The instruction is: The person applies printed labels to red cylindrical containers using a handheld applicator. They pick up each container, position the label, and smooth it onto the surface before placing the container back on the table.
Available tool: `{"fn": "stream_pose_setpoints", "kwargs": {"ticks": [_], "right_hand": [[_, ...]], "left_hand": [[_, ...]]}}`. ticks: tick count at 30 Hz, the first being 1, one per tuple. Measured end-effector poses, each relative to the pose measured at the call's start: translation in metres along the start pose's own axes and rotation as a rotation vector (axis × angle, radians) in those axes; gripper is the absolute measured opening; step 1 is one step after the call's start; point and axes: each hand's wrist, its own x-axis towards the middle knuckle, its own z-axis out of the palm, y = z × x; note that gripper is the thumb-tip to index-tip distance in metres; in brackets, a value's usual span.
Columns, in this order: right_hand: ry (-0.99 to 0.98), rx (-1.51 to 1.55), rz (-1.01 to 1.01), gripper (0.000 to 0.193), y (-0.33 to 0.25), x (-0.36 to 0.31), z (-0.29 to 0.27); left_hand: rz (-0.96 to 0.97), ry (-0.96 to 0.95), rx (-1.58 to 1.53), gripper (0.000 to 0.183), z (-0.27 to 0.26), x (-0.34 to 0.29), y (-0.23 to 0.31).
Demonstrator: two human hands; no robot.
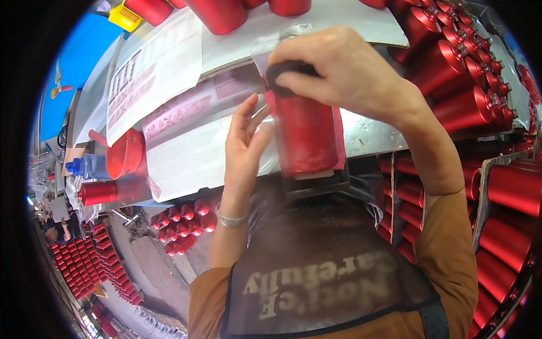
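A smooth red metal cylinder (306, 135) lies at the near edge of the worktable, its lower end pointing toward me. My right hand (333, 65) reaches over its far end, fingers and thumb closed round a black rounded pad (291, 70). The pad sits against the cylinder's far part; its underside is hidden. To the left of the cylinder is my left hand (245, 138), palm turned toward it and fingers apart. Its fingertips are close to a thin pinkish-red edge beside the cylinder; whether they touch it I cannot tell. A bracelet (232, 220) circles my left wrist.
Printed sheets (155, 73) cover the table's left part. More red cylinders stand at the back (217, 14) and are stacked at right (440, 73), with others in a rack (508, 189). At left are a red scoop-like bowl (125, 155) and a blue-capped bottle (87, 166).
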Motion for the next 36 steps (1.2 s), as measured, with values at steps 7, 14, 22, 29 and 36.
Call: {"fn": "stream_pose_setpoints", "kwargs": {"ticks": [7,14,22,29,36], "right_hand": [[0.266,-0.172,-0.026,0.021,-0.031,-0.001,-0.006],[0.145,0.611,0.556,0.017,-0.043,-0.121,0.002],[0.233,1.026,1.034,0.047,-0.007,-0.126,0.049],[0.277,0.789,0.844,0.045,-0.001,-0.134,0.055],[0.398,0.874,0.880,0.040,0.000,-0.135,0.044]], "left_hand": [[0.245,-0.317,0.446,0.134,0.000,-0.015,0.001],[0.462,-0.080,0.715,0.125,0.037,-0.024,-0.010],[0.139,-0.113,0.072,0.135,0.048,-0.030,-0.006],[0.369,-0.263,0.515,0.124,0.014,-0.013,0.009],[0.645,-0.126,1.003,0.037,0.006,0.120,0.061]]}}
